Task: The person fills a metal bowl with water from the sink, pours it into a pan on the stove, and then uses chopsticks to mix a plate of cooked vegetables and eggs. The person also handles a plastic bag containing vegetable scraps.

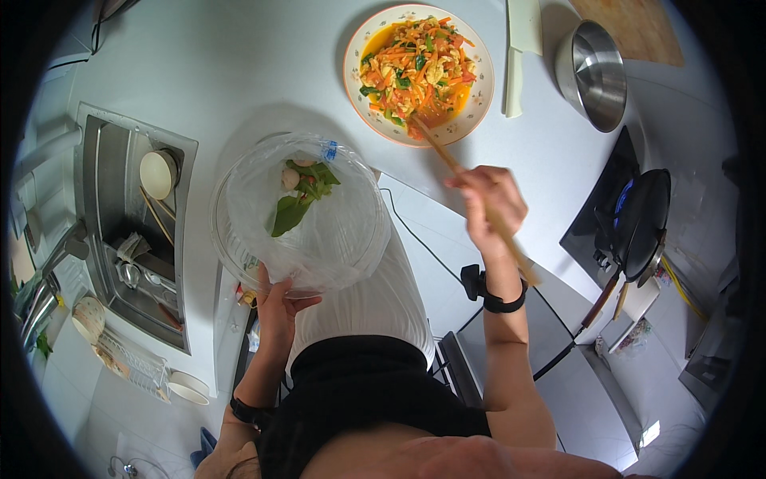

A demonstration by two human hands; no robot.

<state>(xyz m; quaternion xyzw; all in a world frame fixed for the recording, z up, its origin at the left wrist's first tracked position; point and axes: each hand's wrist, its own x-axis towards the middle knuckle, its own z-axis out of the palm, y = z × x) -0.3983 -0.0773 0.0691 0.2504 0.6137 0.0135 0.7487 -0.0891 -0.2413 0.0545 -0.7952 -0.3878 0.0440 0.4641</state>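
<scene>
My right hand point(495, 203) grips a pair of wooden chopsticks point(444, 153). Their tips touch the food at the near rim of a round patterned plate point(483, 102). On that plate lies a cooked mix point(419, 66) of what looks like egg, tomato, carrot shreds and greens in orange liquid. With my left hand point(278, 308) I hold the near rim of a clear round bin point(216, 209), lined with a translucent plastic bag point(335, 239). Green leaves point(293, 212) and pale eggshells point(290, 178) rest inside the bag. The bin is in front of my body, at the counter's edge.
A cleaver point(516, 60) lies right of the plate, beside a steel bowl point(592, 75) and a wooden board point(634, 27). Farther right, a black pan point(643, 221) sits over a blue flame point(623, 197). The sink point(134, 135) at left holds a bowl point(158, 173) and utensils.
</scene>
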